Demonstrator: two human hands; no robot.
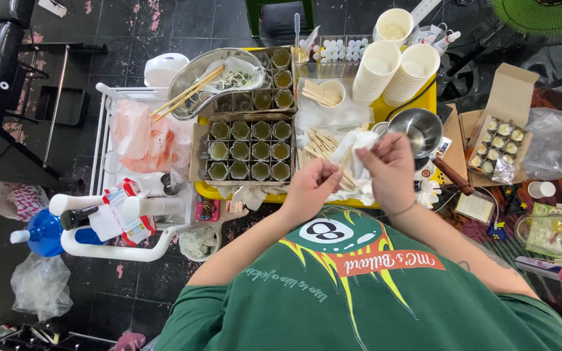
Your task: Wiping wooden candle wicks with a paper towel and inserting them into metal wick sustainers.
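Both hands meet at centre frame, just above the green shirt. Left hand (308, 188): fingers curled narrow, pinching the lower end of a thin wooden stick (346, 158) that slants up to the right. Right hand (391, 170): fingers bent inward, closed on a white tissue (362, 144) wrapped about the stick's upper end. Forearms come up from the lower frame and converge; wrists slightly bent, a thin band on the right wrist.

Stick and tissue sit over the near edge of the yellow tray (428, 99), above a loose pile of wooden sticks (318, 144) on white paper.

Packages, by place:
- Centre left: open cardboard box (195, 153) holding rows of small glass jars (250, 150) with greenish contents; a second such box behind it.
- Upper left: oval metal tray (193, 77) with chopsticks laid across.
- Upper centre: stacks of white paper cups (395, 68); a clear case of small white-capped bottles (339, 50).
- Right of the hands: steel bowl (417, 128).
- Right: small brown carton (499, 133), flap raised, holding pale round items in rows.
- Lower left: white cart rail with a red-and-white label (125, 208); blue bottle beside it.
- Far right: clear plastic bag (557, 140).
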